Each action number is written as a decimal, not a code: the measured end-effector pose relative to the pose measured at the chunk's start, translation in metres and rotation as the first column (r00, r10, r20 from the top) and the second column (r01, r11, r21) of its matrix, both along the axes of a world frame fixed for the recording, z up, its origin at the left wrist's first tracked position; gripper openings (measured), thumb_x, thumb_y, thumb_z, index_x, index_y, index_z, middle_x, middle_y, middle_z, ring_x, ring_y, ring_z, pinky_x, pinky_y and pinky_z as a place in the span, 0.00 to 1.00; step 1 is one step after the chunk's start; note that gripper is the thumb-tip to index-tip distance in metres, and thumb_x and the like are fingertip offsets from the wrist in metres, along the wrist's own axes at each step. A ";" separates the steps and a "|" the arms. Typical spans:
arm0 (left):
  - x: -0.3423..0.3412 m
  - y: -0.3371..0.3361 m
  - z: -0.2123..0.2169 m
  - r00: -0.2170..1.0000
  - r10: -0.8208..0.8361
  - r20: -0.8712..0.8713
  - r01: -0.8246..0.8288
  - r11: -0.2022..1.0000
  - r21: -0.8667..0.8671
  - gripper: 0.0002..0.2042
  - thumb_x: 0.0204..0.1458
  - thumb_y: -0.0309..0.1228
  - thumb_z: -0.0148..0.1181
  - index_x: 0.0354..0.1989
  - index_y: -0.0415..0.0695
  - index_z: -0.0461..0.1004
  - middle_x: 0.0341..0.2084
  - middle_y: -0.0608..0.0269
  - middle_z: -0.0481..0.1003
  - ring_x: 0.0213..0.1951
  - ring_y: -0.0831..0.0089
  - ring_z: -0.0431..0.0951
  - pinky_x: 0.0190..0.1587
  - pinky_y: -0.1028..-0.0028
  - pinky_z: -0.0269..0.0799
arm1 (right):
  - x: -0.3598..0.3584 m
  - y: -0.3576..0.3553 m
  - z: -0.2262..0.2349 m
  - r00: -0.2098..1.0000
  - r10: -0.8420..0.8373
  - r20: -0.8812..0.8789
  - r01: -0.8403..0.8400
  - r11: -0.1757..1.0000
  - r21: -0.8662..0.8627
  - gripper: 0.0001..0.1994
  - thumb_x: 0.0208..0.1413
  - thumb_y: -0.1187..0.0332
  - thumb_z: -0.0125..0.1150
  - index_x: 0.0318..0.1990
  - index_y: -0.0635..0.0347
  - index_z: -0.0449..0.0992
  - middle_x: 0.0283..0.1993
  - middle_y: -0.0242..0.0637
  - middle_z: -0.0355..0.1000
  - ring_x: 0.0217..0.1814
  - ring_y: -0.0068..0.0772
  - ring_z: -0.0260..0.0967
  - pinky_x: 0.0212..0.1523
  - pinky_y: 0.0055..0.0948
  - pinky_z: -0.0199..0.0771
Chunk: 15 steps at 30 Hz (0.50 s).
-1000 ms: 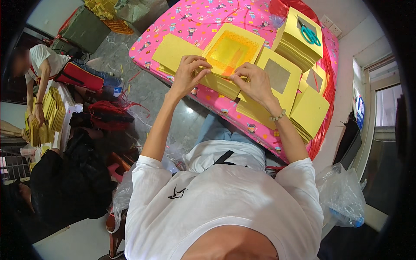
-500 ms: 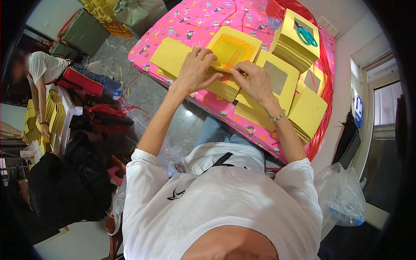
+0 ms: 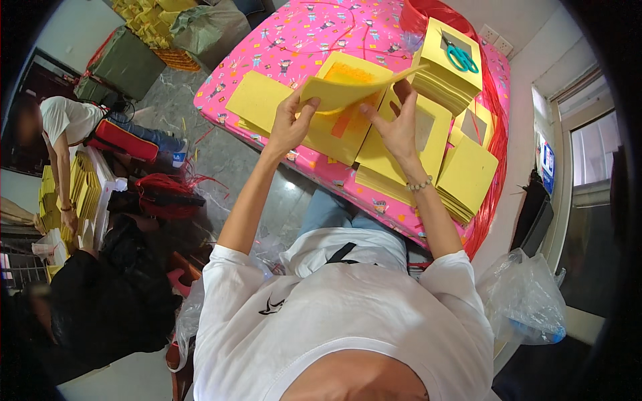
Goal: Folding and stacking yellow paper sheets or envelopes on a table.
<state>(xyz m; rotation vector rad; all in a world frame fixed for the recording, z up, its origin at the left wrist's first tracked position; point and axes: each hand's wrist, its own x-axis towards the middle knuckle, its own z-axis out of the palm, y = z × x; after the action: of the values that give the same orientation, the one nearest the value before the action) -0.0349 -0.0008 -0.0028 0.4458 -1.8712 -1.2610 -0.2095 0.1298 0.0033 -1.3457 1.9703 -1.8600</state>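
My left hand [image 3: 292, 127] pinches the left end of a yellow sheet [image 3: 354, 92], raised and curved above the pile. My right hand [image 3: 400, 127], a bead bracelet on its wrist, has its fingers apart close to the sheet's right end; whether the fingertips touch it I cannot tell. Beneath lies a yellow piece with an orange patterned panel [image 3: 341, 69], partly covered by the raised sheet. An orange strip [image 3: 340, 124] shows on the yellow surface below. Yellow sheets [image 3: 257, 99] lie to the left, and a stack with a grey window [image 3: 423, 128] sits to the right.
Teal-handled scissors [image 3: 461, 59] rest on a tall yellow stack at the back right. More yellow pieces [image 3: 470, 175] and red strands [image 3: 496, 134] line the right side of the pink patterned table cover [image 3: 307, 27]. At far left, a person [image 3: 67, 123] bends over yellow stacks.
The yellow sheet has come up off the pile, its left end in my left hand. My right hand's fingers have spread away from the pile's edge.
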 end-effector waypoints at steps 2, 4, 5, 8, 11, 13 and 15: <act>0.001 0.002 0.004 0.961 -0.250 -0.116 0.270 0.942 0.201 0.14 0.59 0.29 0.51 0.52 0.38 0.69 0.42 0.65 0.74 0.46 0.81 0.70 0.49 0.76 0.66 | -0.003 -0.005 -0.001 0.997 0.077 -0.011 -0.077 0.996 -0.038 0.45 0.40 0.58 0.74 0.61 0.66 0.51 0.60 0.47 0.55 0.64 0.42 0.54 0.62 0.40 0.57; 0.001 0.002 0.003 0.956 -0.274 -0.101 0.291 0.930 0.224 0.14 0.60 0.29 0.50 0.51 0.38 0.69 0.42 0.66 0.74 0.46 0.80 0.70 0.49 0.76 0.66 | -0.002 -0.007 0.001 0.987 0.157 -0.026 -0.159 0.984 -0.078 0.46 0.39 0.59 0.75 0.61 0.66 0.50 0.61 0.46 0.54 0.65 0.42 0.52 0.63 0.40 0.56; 0.001 0.002 0.002 0.950 -0.300 -0.085 0.312 0.917 0.250 0.13 0.60 0.30 0.50 0.51 0.37 0.69 0.41 0.66 0.74 0.45 0.79 0.71 0.49 0.75 0.66 | -0.002 -0.008 0.002 0.961 0.277 -0.005 -0.277 0.958 -0.075 0.45 0.40 0.62 0.75 0.62 0.64 0.49 0.61 0.44 0.56 0.65 0.39 0.53 0.62 0.39 0.57; -0.005 0.000 -0.001 0.937 -0.342 -0.067 0.347 0.898 0.270 0.15 0.60 0.30 0.51 0.53 0.39 0.67 0.44 0.65 0.73 0.46 0.79 0.70 0.50 0.76 0.66 | 0.003 -0.007 0.005 0.903 0.426 0.056 -0.423 0.904 -0.067 0.43 0.42 0.65 0.73 0.63 0.61 0.50 0.61 0.40 0.58 0.64 0.34 0.56 0.61 0.35 0.60; -0.015 0.006 -0.005 0.961 -0.257 -0.106 0.273 0.944 0.184 0.21 0.58 0.32 0.53 0.59 0.41 0.60 0.52 0.60 0.67 0.52 0.75 0.67 0.53 0.72 0.64 | 0.006 -0.004 0.013 0.878 0.465 0.110 -0.466 0.885 -0.018 0.41 0.43 0.65 0.72 0.62 0.61 0.52 0.59 0.40 0.60 0.62 0.33 0.58 0.60 0.33 0.61; -0.020 0.007 -0.010 0.982 -0.165 -0.089 0.175 0.978 0.110 0.24 0.57 0.32 0.54 0.61 0.42 0.57 0.55 0.58 0.63 0.55 0.72 0.64 0.55 0.69 0.62 | 0.006 -0.001 0.017 0.875 0.469 0.119 -0.475 0.880 0.024 0.40 0.43 0.65 0.72 0.62 0.61 0.53 0.58 0.40 0.61 0.61 0.32 0.59 0.61 0.31 0.60; -0.023 0.007 -0.014 0.994 -0.070 -0.080 0.073 0.997 0.036 0.27 0.56 0.33 0.55 0.63 0.43 0.54 0.58 0.56 0.59 0.58 0.69 0.62 0.57 0.66 0.61 | 0.008 0.001 0.018 0.862 0.483 0.157 -0.492 0.870 0.025 0.36 0.44 0.66 0.71 0.59 0.62 0.57 0.55 0.40 0.64 0.60 0.33 0.60 0.60 0.32 0.61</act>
<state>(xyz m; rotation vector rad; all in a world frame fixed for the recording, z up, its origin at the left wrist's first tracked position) -0.0582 0.0059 -0.0163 0.3474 -1.8136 -1.3449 -0.2016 0.1306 0.0215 -1.4686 1.4268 -1.5837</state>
